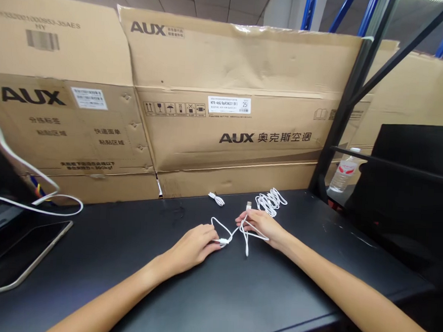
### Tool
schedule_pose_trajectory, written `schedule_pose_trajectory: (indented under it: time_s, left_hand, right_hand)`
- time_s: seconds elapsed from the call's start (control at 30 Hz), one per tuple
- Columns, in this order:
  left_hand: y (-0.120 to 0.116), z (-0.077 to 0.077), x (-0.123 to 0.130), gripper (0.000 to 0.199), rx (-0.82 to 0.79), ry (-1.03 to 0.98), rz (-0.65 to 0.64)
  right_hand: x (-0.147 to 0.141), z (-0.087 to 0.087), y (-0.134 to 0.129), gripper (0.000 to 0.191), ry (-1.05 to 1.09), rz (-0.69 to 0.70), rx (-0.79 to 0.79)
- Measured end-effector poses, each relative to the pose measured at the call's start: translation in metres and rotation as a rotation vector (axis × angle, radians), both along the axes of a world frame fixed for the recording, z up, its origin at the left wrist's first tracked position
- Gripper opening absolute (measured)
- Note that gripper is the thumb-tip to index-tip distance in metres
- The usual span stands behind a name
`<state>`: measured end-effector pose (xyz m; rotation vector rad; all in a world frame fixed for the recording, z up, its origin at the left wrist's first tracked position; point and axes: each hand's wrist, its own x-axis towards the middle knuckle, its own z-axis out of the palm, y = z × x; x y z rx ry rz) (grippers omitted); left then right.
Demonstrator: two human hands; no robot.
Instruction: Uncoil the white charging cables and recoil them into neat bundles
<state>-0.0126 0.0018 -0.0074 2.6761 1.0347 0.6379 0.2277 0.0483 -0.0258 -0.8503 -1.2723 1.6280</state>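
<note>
Your left hand [199, 243] pinches a white cable [224, 242] by a thicker part, and your right hand [261, 225] grips its loops, a plug [248, 205] poking up past the fingers. The cable hangs between them over the black bench [184, 303]; beyond lie a small coil [217, 199] and a larger bundle [270, 203].

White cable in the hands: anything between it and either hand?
Nothing visible: the left hand and right hand both hold the white cable directly. The small cable bundle and larger cable bundle lie beyond them on the black table.
</note>
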Motion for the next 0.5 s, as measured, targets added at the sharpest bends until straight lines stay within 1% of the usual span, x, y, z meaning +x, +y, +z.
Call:
schedule_pose_trajectory:
  time_s: [0.07, 0.13, 0.17, 0.23, 0.3, 0.33, 0.37, 0.4, 0.43, 0.47, 0.5]
  left_hand:
    - [0.0, 0.002, 0.0, 0.025, 0.041, -0.055, 0.039]
    - [0.004, 0.004, -0.003, 0.026, 0.004, -0.187, 0.143]
    - [0.007, 0.005, -0.005, 0.026, -0.031, -0.28, 0.208]
    - [0.015, 0.006, -0.009, 0.026, -0.135, -0.522, 0.332]
    - [0.023, 0.006, -0.012, 0.031, -0.298, -0.824, 0.39]
    - [0.026, 0.006, -0.013, 0.033, -0.396, -0.97, 0.384]
    - [0.027, 0.006, -0.013, 0.034, -0.498, -1.088, 0.361]
    - [0.027, 0.006, -0.013, 0.034, -0.589, -1.165, 0.322]
    - [0.026, 0.006, -0.011, 0.034, -0.659, -1.196, 0.276]
    - [0.024, 0.006, -0.009, 0.034, -0.705, -1.178, 0.235]
    - [0.021, 0.005, -0.006, 0.035, -0.719, -1.118, 0.21]
  right_hand:
    - [0.0, 0.0, 0.0, 0.03, 0.019, 0.004, -0.024]
    - [0.002, 0.001, 0.001, 0.033, 0.025, -0.001, -0.03]
    - [0.004, 0.002, 0.002, 0.036, 0.006, -0.017, -0.015]
    - [0.008, 0.005, 0.003, 0.04, -0.081, -0.09, 0.081]
    - [0.011, 0.009, 0.003, 0.041, -0.159, -0.142, 0.201]
    - [0.012, 0.012, 0.001, 0.041, -0.153, -0.135, 0.229]
    - [0.011, 0.013, 0.0, 0.04, -0.112, -0.103, 0.223]
    - [0.01, 0.014, -0.003, 0.039, -0.041, -0.056, 0.189]
    - [0.007, 0.015, -0.005, 0.038, 0.043, -0.004, 0.142]
    - [0.004, 0.014, -0.008, 0.036, 0.119, 0.04, 0.098]
    - [0.0, 0.013, -0.01, 0.034, 0.175, 0.07, 0.07]
